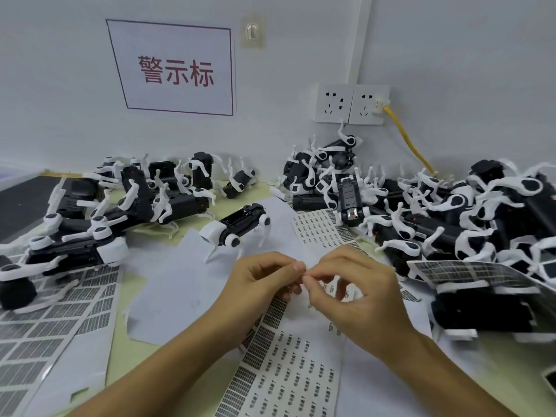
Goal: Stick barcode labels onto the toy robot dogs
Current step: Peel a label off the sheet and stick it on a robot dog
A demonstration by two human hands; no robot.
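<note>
Two hands meet fingertip to fingertip: left hand [264, 275], right hand [358, 291] pinching small label [304, 276].

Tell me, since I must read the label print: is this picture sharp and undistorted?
Head view: soft even light, no glare; wide-angle bending tilts the wall sign; print on the label sheet is too blurred to read; both hands, left hand and right hand, are slightly soft.

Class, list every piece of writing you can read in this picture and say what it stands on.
"警示标": red characters on the wall sign.
Label sheets: rows of print and barcodes, too small to read.
Toy dogs: no readable text.
</note>
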